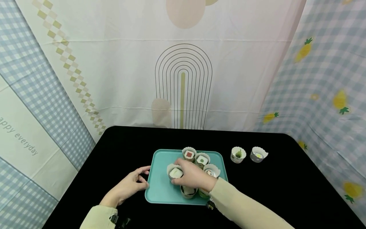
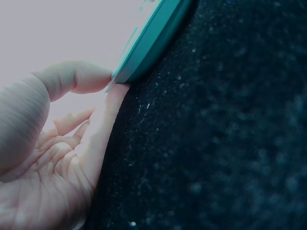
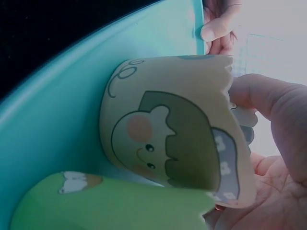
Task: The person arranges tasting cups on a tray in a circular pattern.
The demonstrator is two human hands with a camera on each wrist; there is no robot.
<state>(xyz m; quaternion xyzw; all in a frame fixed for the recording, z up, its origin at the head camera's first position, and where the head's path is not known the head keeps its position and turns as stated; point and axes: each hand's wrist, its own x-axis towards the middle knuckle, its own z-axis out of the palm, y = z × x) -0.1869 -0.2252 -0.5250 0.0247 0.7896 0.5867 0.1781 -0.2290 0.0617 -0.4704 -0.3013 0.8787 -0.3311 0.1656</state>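
My right hand (image 1: 193, 174) reaches over a teal tray (image 1: 157, 194) and grips a paper cup (image 1: 168, 170) with a white piece inside. Thumb and fingers are on opposite sides of that cup. In the right wrist view it is mostly hidden behind a cup with a cartoon face (image 3: 139, 139). A green cup (image 3: 96, 206) stands beside the cartoon one. At the tray's left edge my left hand (image 1: 125, 187) pinches the rim (image 2: 144, 52), thumb above and a finger below.
Cups with a red-centred piece (image 1: 189, 155), a green-centred piece (image 1: 201, 160) and another filling (image 1: 210, 172) stand on the tray's right part. Off the tray, to the right on the black table (image 1: 257, 187), are a cup with something green (image 1: 238, 155) and a grey cup (image 1: 257, 156).
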